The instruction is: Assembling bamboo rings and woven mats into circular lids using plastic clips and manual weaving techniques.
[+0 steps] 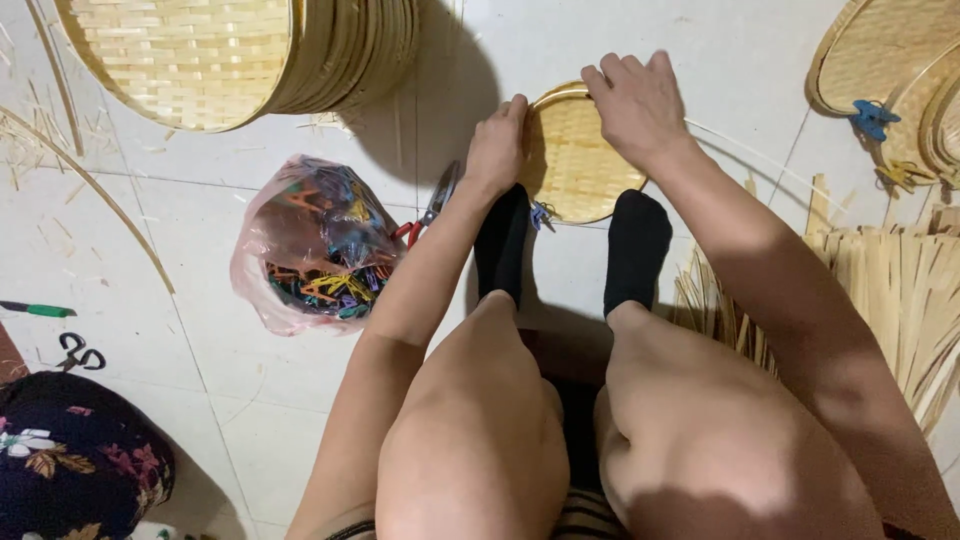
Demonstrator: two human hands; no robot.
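Two hands, left and right, on one tray; one bag centre-left; one scissors, one pen at left; two socks.

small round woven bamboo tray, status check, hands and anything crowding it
Left hand and right hand both grip the small round woven bamboo tray at its rim. Tray braced on white tiled floor against black-socked feet. Red-handled pliers beside left wrist.

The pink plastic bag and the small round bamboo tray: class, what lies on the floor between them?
In the head view, red-handled pliers lie on the tiles between the pink plastic bag and the small bamboo tray, with the left hand and forearm crossing above.
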